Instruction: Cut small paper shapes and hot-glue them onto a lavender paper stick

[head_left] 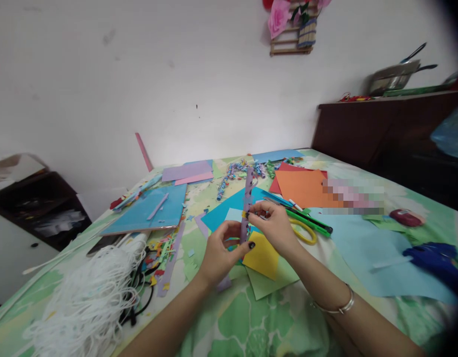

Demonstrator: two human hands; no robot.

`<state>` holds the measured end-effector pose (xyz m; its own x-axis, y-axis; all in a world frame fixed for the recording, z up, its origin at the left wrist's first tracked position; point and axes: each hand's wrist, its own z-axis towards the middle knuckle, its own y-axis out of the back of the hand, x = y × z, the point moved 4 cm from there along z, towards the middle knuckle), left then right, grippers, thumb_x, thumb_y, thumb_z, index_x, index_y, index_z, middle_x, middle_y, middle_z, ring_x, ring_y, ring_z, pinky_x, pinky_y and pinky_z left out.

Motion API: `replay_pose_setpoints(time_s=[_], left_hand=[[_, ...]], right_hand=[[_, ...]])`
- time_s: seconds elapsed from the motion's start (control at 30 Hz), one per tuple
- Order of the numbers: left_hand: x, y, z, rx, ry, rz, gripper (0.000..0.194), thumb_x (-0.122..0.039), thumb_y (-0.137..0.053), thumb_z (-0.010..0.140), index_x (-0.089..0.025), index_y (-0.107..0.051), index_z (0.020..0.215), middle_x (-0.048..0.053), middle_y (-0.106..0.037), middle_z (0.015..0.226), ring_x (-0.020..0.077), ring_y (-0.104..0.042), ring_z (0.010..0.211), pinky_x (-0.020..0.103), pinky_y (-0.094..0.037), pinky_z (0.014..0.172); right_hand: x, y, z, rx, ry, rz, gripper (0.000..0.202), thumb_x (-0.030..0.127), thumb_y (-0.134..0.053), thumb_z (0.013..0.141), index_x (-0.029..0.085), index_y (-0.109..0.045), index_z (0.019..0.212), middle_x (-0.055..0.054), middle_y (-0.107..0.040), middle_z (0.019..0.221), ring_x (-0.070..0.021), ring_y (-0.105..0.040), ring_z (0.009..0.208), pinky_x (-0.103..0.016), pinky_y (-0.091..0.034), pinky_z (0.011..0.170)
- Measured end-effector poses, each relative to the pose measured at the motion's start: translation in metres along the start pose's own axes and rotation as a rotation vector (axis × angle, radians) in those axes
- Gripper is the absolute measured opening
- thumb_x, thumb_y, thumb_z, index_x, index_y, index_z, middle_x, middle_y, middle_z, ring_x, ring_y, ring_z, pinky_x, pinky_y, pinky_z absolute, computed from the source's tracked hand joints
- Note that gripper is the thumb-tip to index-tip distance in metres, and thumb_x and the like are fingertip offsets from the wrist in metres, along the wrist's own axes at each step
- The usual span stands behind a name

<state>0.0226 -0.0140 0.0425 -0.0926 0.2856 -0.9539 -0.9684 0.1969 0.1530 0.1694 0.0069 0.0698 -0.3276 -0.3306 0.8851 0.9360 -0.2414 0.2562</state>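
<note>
At the near left, a heap of white cord [87, 297] ran off the bottom edge, its strands too tangled to count. Both forearms were cut off below. The left hand [221, 250] curled around the lower part of one lilac tube [248, 191], upright above the papers, and hid part of it. The right hand [275, 225] had its thumb and finger together at a yellow bit [245, 214] on the tube's side; whether they pinched or only pressed it, I could not tell. It also partly covered the scissors [305, 233], which lay beside a green cutter [310, 222]. One yellow sheet [261, 255] lay under the hands. To the right, a blue glue gun [435, 260] was blurred. Farther off, a pixelated patch covered part of one orange sheet [299, 188]. Behind the tube, decorated sticks [224, 186] overlapped, uncountable. On the wall, one large pink rose [279, 19] met the top edge.
</note>
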Motion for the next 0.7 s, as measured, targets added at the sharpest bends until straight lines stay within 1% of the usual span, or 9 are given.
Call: replay_pose_setpoints(time_s=[0.03, 0.1, 0.23, 0.43, 0.57, 0.63, 0.7], left_hand=[[0.000, 0.001, 0.001, -0.004, 0.016, -0.065, 0.035, -0.037, -0.071, 0.070, -0.015, -0.059, 0.094, 0.008, -0.067, 0.093, 0.0199, -0.064, 0.089, 0.030, -0.054, 0.078], [0.002, 0.004, 0.004, -0.040, 0.055, -0.171, 0.038, -0.045, -0.066, 0.074, -0.015, -0.060, 0.095, 0.009, -0.068, 0.089, 0.0200, -0.065, 0.085, 0.032, -0.053, 0.078], [0.008, 0.007, 0.008, -0.075, 0.131, -0.279, 0.040, -0.048, -0.067, 0.072, -0.016, -0.059, 0.095, 0.005, -0.069, 0.077, 0.0186, -0.066, 0.073, 0.032, -0.054, 0.068], [0.011, 0.010, 0.009, -0.093, 0.153, -0.256, 0.040, -0.046, -0.074, 0.065, -0.016, -0.064, 0.090, 0.003, -0.068, 0.072, 0.0154, -0.064, 0.064, 0.027, -0.053, 0.057], [0.012, 0.011, 0.009, -0.106, 0.146, -0.232, 0.042, -0.040, -0.080, 0.057, -0.014, -0.066, 0.088, 0.002, -0.068, 0.069, 0.0138, -0.062, 0.061, 0.024, -0.051, 0.056], [0.013, 0.012, 0.009, -0.116, 0.148, -0.223, 0.043, -0.037, -0.081, 0.056, -0.014, -0.065, 0.089, 0.003, -0.068, 0.068, 0.0137, -0.062, 0.061, 0.024, -0.051, 0.056], [0.013, 0.012, 0.010, -0.121, 0.159, -0.218, 0.042, -0.036, -0.080, 0.057, -0.013, -0.065, 0.089, 0.003, -0.068, 0.068, 0.0144, -0.062, 0.061, 0.025, -0.051, 0.056]], right_hand=[[0.000, -0.001, 0.000, 0.002, 0.000, -0.004, 0.015, 0.028, -0.059, 0.065, 0.017, -0.067, 0.071, -0.003, -0.063, 0.072, -0.0170, -0.051, 0.069, -0.029, -0.039, 0.064], [0.000, -0.003, -0.001, 0.011, 0.004, -0.014, 0.015, 0.028, -0.060, 0.065, 0.017, -0.068, 0.071, -0.003, -0.064, 0.072, -0.0175, -0.052, 0.070, -0.029, -0.039, 0.064], [-0.001, -0.008, -0.004, 0.030, 0.013, -0.021, 0.014, 0.028, -0.060, 0.064, 0.017, -0.067, 0.070, -0.004, -0.066, 0.072, -0.0184, -0.054, 0.071, -0.030, -0.040, 0.066], [0.001, -0.014, -0.008, 0.049, 0.040, -0.052, 0.012, 0.028, -0.059, 0.065, 0.018, -0.066, 0.068, -0.004, -0.063, 0.070, -0.0183, -0.052, 0.071, -0.030, -0.039, 0.065], [0.002, -0.013, -0.009, 0.052, 0.047, -0.050, 0.012, 0.027, -0.059, 0.066, 0.018, -0.066, 0.068, -0.003, -0.061, 0.069, -0.0179, -0.052, 0.070, -0.030, -0.038, 0.065], [0.003, -0.012, -0.009, 0.047, 0.063, -0.049, 0.011, 0.025, -0.059, 0.066, 0.018, -0.067, 0.070, -0.003, -0.060, 0.070, -0.0177, -0.051, 0.071, -0.030, -0.038, 0.066], [0.004, -0.011, -0.009, 0.040, 0.087, -0.059, 0.009, 0.023, -0.060, 0.067, 0.020, -0.067, 0.071, -0.003, -0.060, 0.074, -0.0185, -0.051, 0.076, -0.030, -0.037, 0.068]])
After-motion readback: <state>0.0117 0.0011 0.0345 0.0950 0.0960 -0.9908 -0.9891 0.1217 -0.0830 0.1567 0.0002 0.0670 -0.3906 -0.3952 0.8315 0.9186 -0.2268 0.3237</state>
